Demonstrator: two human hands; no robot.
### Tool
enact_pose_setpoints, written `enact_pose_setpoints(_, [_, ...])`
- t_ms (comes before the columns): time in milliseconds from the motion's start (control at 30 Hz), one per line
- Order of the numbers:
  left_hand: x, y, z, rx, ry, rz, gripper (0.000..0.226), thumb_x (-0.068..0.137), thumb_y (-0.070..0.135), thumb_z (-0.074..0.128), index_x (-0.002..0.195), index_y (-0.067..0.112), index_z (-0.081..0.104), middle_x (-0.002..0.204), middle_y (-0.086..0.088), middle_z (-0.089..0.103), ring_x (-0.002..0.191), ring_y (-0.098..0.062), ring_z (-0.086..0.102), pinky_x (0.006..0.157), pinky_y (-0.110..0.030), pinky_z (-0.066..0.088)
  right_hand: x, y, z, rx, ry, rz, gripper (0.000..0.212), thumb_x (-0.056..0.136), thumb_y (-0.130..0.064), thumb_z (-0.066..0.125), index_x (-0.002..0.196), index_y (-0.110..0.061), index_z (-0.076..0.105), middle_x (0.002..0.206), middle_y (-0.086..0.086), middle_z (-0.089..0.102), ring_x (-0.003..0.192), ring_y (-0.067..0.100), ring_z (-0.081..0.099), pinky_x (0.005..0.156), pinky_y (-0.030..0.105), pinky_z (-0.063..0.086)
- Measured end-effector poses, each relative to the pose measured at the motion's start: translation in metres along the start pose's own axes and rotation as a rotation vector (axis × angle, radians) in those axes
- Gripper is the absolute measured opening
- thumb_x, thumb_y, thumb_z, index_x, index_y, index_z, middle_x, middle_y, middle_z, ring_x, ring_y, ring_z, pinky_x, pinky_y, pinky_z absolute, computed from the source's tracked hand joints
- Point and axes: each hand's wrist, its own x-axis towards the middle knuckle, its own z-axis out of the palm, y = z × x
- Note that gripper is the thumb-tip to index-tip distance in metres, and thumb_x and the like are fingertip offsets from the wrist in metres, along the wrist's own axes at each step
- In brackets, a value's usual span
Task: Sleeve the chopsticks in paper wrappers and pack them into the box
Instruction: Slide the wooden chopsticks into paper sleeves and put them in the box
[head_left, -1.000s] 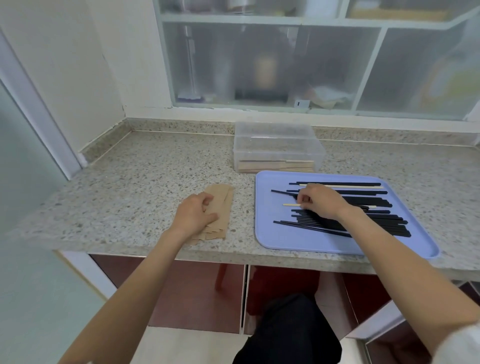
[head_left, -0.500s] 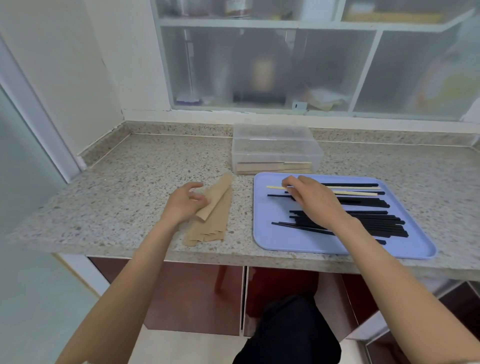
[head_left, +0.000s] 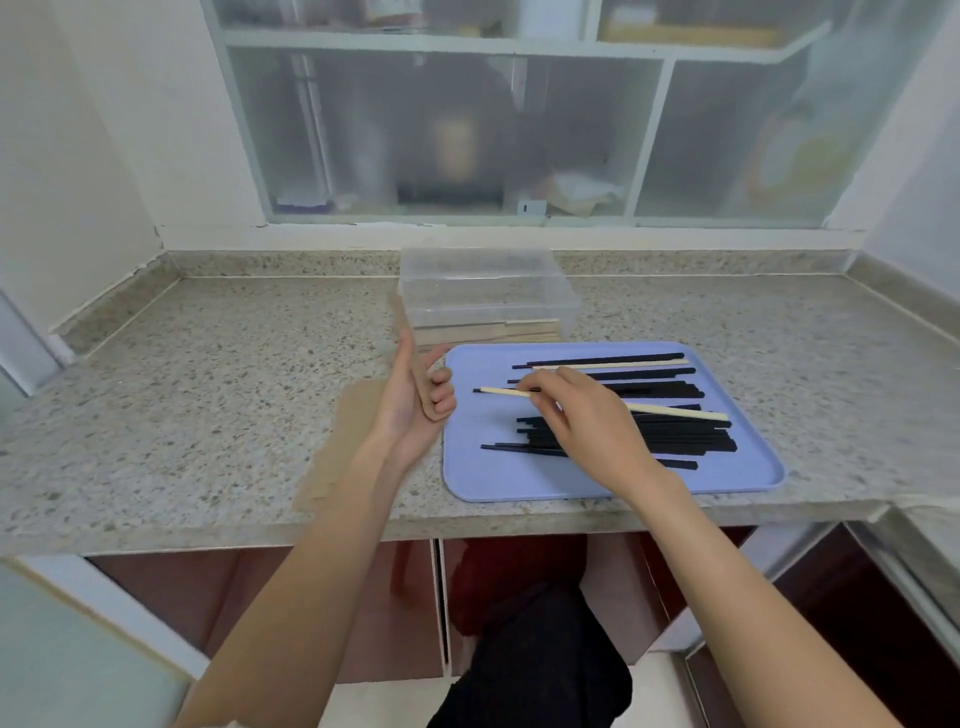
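Note:
My left hand (head_left: 413, 402) holds one brown paper wrapper (head_left: 422, 382) upright, just left of the blue tray (head_left: 519, 480). A stack of brown wrappers (head_left: 343, 434) lies on the counter under my left forearm. My right hand (head_left: 576, 415) pinches a pale wooden chopstick (head_left: 675, 411) that points left toward the wrapper, lifted slightly over the tray. Several black chopsticks (head_left: 670, 439) and another pale one (head_left: 613, 365) lie on the tray. The clear plastic box (head_left: 483, 291) stands behind the tray with sleeved chopsticks (head_left: 488, 332) in its bottom.
The speckled stone counter (head_left: 218, 374) ends in a front edge close to the tray. A raised backsplash and a frosted glass window (head_left: 457, 130) run along the back. Red cabinet doors (head_left: 519, 587) sit below the counter.
My left hand lifted one wrapper off the stack and turned it upright beside the tray. My right hand picked up a pale chopstick and swung its tip toward the wrapper.

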Motion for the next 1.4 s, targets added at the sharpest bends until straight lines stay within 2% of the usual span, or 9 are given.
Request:
enact_pose_setpoints(200, [0.005, -0.015, 0.023, -0.023, -0.076, 0.156, 0.034, 0.104, 0.034, 0.024, 0.119, 0.017, 0.050, 0.074, 0.001, 0.043, 0.052, -0.008, 0.040, 0.050, -0.017, 0.037, -0.007, 0.001, -0.003, 0.067, 0.037, 0.015, 0.023, 0.093, -0.013, 0.051, 0.113, -0.018, 0.062, 0.089, 0.001, 0.067, 0.084, 0.024, 0.059, 0.068, 0.041, 0.049])
enact_pose_setpoints(567, [-0.001, -0.023, 0.044, 0.030, -0.073, 0.212, 0.032, 0.103, 0.033, 0.029, 0.114, 0.016, 0.054, 0.073, 0.002, 0.044, 0.057, -0.008, 0.037, 0.054, -0.019, 0.037, -0.006, -0.021, 0.009, -0.064, 0.245, 0.012, 0.011, 0.084, -0.011, 0.061, 0.092, -0.015, 0.066, 0.062, 0.000, 0.057, 0.059, 0.024, 0.053, 0.045, 0.030, 0.043])
enact_pose_setpoints(700, [-0.003, -0.023, 0.047, -0.005, -0.081, 0.224, 0.033, 0.103, 0.032, 0.028, 0.113, 0.016, 0.056, 0.073, 0.003, 0.046, 0.057, -0.007, 0.040, 0.055, -0.019, 0.039, -0.007, -0.024, 0.014, 0.055, 0.200, 0.087, 0.013, 0.090, -0.018, 0.053, 0.098, -0.017, 0.064, 0.071, 0.002, 0.063, 0.067, 0.026, 0.059, 0.054, 0.038, 0.049])
enact_pose_setpoints(800, [-0.005, -0.022, 0.047, 0.005, -0.104, 0.237, 0.034, 0.103, 0.031, 0.029, 0.112, 0.019, 0.059, 0.074, 0.005, 0.056, 0.064, -0.008, 0.046, 0.066, -0.022, 0.043, -0.008, -0.024, 0.018, 0.217, 0.152, 0.170, 0.014, 0.094, -0.019, 0.050, 0.102, -0.020, 0.062, 0.079, -0.003, 0.070, 0.072, 0.022, 0.065, 0.064, 0.040, 0.051])
enact_pose_setpoints(900, [-0.008, -0.021, 0.046, 0.083, -0.092, 0.254, 0.036, 0.104, 0.032, 0.028, 0.113, 0.023, 0.062, 0.088, 0.005, 0.059, 0.078, -0.007, 0.053, 0.078, -0.024, 0.047, -0.008, -0.025, 0.018, 0.336, 0.139, 0.242, 0.014, 0.096, -0.017, 0.049, 0.102, -0.019, 0.061, 0.081, -0.006, 0.072, 0.073, 0.018, 0.067, 0.068, 0.041, 0.052])
enact_pose_setpoints(1000, [-0.012, -0.021, 0.045, 0.265, -0.036, 0.318, 0.031, 0.103, 0.030, 0.034, 0.109, 0.027, 0.065, 0.092, 0.004, 0.053, 0.088, -0.008, 0.052, 0.077, -0.022, 0.047, -0.009, -0.026, 0.014, 0.434, 0.141, 0.306, 0.014, 0.096, -0.017, 0.047, 0.101, -0.019, 0.061, 0.079, -0.008, 0.070, 0.070, 0.020, 0.066, 0.069, 0.043, 0.053])
enact_pose_setpoints(1100, [-0.015, -0.022, 0.043, 0.327, -0.002, 0.343, 0.024, 0.099, 0.025, 0.046, 0.113, 0.019, 0.065, 0.084, 0.004, 0.057, 0.085, -0.009, 0.058, 0.080, -0.021, 0.049, -0.008, -0.024, 0.010, 0.449, 0.112, 0.336, 0.013, 0.097, -0.018, 0.047, 0.100, -0.019, 0.059, 0.078, -0.007, 0.071, 0.059, 0.012, 0.060, 0.065, 0.034, 0.052])
enact_pose_setpoints(1233, [-0.017, -0.021, 0.039, 0.288, 0.035, 0.332, 0.016, 0.092, 0.012, 0.059, 0.107, 0.008, 0.062, 0.097, 0.000, 0.069, 0.091, -0.009, 0.066, 0.077, -0.017, 0.054, -0.008, -0.019, 0.006, 0.592, 0.125, 0.435, 0.008, 0.096, -0.016, 0.049, 0.091, -0.017, 0.055, 0.076, -0.004, 0.071, 0.047, 0.004, 0.050, 0.052, 0.012, 0.041])
enact_pose_setpoints(1400, [-0.017, -0.024, 0.035, 0.361, 0.062, 0.340, 0.021, 0.089, 0.010, 0.063, 0.109, 0.004, 0.064, 0.100, -0.006, 0.071, 0.091, -0.011, 0.068, 0.074, -0.016, 0.053, -0.006, -0.018, 0.003, 0.697, 0.068, 0.478, 0.011, 0.095, -0.015, 0.051, 0.085, -0.017, 0.055, 0.075, -0.001, 0.071, 0.046, 0.005, 0.050, 0.053, 0.012, 0.042])
